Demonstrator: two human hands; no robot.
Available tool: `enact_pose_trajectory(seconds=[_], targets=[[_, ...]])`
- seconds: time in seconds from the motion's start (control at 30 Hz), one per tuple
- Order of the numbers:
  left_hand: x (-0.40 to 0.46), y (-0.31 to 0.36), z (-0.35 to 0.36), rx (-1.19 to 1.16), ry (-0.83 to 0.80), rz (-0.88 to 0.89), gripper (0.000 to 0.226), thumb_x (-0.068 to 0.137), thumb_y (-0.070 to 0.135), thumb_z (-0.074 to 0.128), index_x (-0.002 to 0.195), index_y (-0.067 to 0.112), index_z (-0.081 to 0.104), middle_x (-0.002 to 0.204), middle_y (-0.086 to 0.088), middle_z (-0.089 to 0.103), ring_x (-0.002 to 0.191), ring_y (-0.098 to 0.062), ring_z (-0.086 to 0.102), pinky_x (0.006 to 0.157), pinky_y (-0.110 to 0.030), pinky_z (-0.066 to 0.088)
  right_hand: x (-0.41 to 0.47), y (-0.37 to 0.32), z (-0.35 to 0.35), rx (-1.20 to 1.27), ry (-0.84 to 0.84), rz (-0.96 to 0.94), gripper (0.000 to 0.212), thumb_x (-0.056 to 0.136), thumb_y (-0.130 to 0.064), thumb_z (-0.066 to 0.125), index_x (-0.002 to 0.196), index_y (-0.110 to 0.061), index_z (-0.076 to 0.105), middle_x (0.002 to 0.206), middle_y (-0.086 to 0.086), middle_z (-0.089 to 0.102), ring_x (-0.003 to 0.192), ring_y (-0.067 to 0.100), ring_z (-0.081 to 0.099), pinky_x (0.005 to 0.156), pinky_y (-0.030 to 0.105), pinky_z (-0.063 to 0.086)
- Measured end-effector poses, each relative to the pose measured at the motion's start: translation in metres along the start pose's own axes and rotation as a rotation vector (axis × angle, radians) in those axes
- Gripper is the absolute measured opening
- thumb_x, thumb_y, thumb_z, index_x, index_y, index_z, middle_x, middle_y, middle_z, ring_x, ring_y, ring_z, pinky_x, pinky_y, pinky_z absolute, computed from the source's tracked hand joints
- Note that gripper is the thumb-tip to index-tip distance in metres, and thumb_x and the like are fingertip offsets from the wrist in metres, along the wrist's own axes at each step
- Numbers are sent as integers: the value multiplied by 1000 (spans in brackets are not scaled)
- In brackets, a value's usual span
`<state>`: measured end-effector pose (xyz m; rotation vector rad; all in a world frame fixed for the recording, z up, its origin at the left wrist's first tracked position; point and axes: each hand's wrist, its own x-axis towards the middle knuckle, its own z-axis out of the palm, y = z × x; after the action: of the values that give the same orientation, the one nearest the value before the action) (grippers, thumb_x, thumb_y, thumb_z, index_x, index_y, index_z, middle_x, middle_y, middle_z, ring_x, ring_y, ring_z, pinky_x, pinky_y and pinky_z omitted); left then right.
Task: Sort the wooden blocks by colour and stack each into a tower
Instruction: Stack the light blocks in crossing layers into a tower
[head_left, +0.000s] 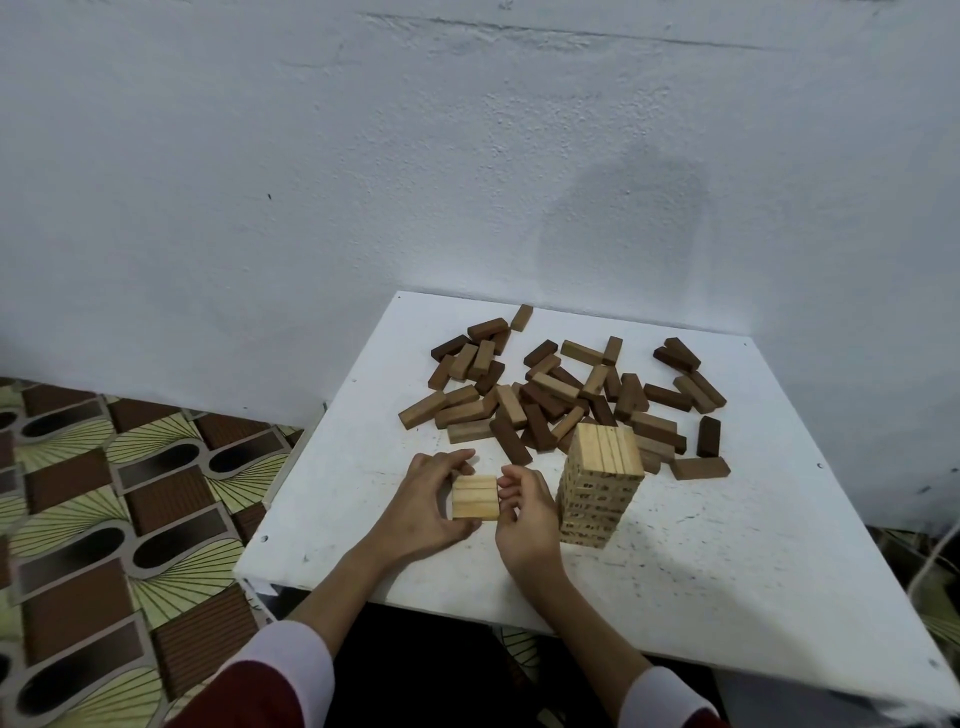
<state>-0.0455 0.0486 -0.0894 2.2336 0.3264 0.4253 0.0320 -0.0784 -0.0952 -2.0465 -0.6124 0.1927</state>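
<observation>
A row of pale wooden blocks (475, 498) lies side by side on the white table (727, 571). My left hand (426, 504) grips the row from the left, and my right hand (524, 514) presses curled fingers against its right end. Just to the right stands a tall tower of pale blocks (597, 488). Behind both lies a loose pile of mid-brown and dark-brown blocks (561, 395), spread across the far half of the table.
The table stands against a white wall (467, 182). A patterned floor (104, 519) shows to the left, past the table's edge. A single brown block (700, 468) lies right of the tower. White cord hangs at the far right (935, 561).
</observation>
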Motion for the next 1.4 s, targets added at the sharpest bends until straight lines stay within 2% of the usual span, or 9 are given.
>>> enact_pose_trajectory(seconds=[0.27,0.47,0.73,0.9,0.97,1.07,1.23,1.3,1.4], targets=[[0,1,0,-4,-2,4,74,66,18,78,132,27,46,107,30,47,110,-4,42,92,-19,43,1,0,1,-12,-25,28,44,83,14,46,121,-8,53,103,2,52,90,11,50,74,6,38],[-1,3,-1,2,3,-21,72,67,16,79,131,27,47,104,31,45,108,0,42,87,-8,39,1,1,2,-5,-12,29,45,82,16,45,120,-6,53,101,1,52,87,10,49,74,5,38],[0,3,-2,-77,1,-110,73,64,13,81,128,27,49,106,12,51,102,7,45,85,-6,40,-3,-7,-1,1,-43,11,34,93,0,44,124,-12,51,118,2,52,107,14,51,96,33,44],[4,18,-14,-229,56,-164,65,60,22,81,111,45,48,103,6,58,93,-10,57,70,-13,49,-5,-34,-6,76,-106,-27,38,93,-1,45,129,-12,46,124,-2,45,114,17,49,99,37,44],[7,27,-26,-292,102,-151,67,53,33,79,113,42,51,101,8,60,91,-8,60,71,-15,51,-4,-53,-10,140,-101,-67,40,91,4,44,128,-12,47,120,-5,42,116,19,47,100,37,43],[16,40,-50,-356,155,-93,75,50,36,76,120,39,51,100,6,62,92,-7,61,79,-20,51,-2,-85,-21,174,-90,-156,46,88,7,45,128,-13,46,121,-6,39,121,15,40,103,30,39],[30,83,-79,-434,181,-8,76,50,23,80,118,38,51,105,-2,61,92,-11,59,74,-16,49,2,-127,-56,113,-44,-275,52,87,8,47,134,-12,42,126,-4,37,122,10,36,100,15,33],[34,99,-81,-441,158,39,75,54,16,80,119,39,50,107,-4,61,96,-17,59,77,-19,50,5,-134,-81,81,-61,-300,56,85,7,51,136,-16,41,122,-8,36,121,8,40,93,6,34],[42,127,-73,-377,107,110,76,57,11,81,119,41,48,104,3,61,93,-9,59,77,-19,50,11,-132,-127,54,-151,-303,61,84,5,58,137,-20,41,120,-7,42,101,-17,47,75,-2,36]])
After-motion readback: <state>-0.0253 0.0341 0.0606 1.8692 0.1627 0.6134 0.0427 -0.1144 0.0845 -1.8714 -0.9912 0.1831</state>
